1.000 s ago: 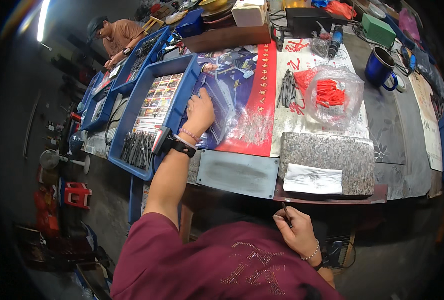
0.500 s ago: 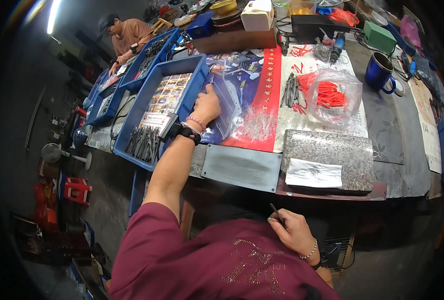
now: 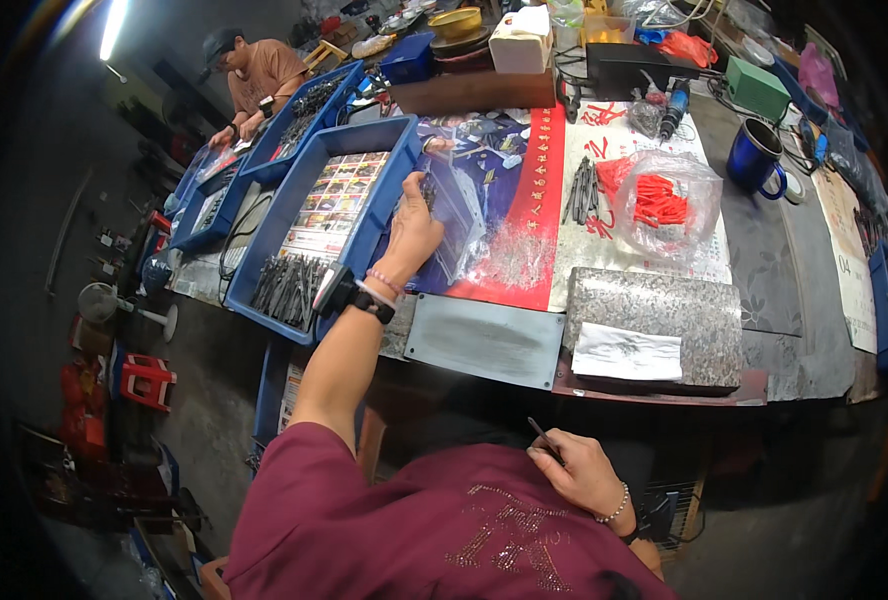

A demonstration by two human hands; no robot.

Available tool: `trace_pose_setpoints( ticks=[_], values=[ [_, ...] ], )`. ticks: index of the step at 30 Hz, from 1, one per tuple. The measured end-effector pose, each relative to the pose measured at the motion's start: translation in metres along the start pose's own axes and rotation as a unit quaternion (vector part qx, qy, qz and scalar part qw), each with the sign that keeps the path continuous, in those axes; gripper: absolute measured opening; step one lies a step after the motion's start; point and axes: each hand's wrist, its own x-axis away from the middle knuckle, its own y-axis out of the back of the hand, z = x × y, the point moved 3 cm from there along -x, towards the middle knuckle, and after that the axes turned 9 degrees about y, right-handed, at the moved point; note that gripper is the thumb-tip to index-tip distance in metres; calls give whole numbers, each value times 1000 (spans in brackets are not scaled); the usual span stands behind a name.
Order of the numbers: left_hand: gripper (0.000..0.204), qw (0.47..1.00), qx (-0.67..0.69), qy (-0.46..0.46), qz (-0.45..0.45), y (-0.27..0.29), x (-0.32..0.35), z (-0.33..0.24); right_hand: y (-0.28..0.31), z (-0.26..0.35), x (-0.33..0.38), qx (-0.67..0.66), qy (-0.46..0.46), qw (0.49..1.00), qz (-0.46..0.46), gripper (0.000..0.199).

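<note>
Cluttered bench [image 3: 764, 270] noted: left hand [image 3: 411, 232] pinches a dark part over the blue tray [image 3: 264, 225] rim beside a clear bag [image 3: 464, 215], right hand [image 3: 584, 475] pinches a thin tool [image 3: 542, 436] at the lap, so either small piece could slip and drop to the floor.

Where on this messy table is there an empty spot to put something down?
The flat grey plate at the near edge is bare, between the blue tray and the speckled stone slab. The dark mat below the blue mug is bare too. The far edge and the trays are crowded.
</note>
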Motion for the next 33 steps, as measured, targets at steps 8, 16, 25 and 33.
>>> trace_pose_setpoints(
  ticks=[8, 16, 25, 33],
  values=[
    [66, 971, 178, -120, -109, 19, 49, -14, -8, 2, -13, -14, -50, 998, 45, 16],
    [66, 959, 277, -47, -41, 25, 84, -3, -24, 4, -26, 6, -71, 994, 81, 13],
    [26, 935, 321, -60, -137, 57, 97, -24, -35, 11, -27, 34, -88, 990, 103, 9],
    [24, 796, 542, 269, 2, 167, 210, 8, -46, 10, -43, 57, -103, 978, 172, 16]
  ],
)
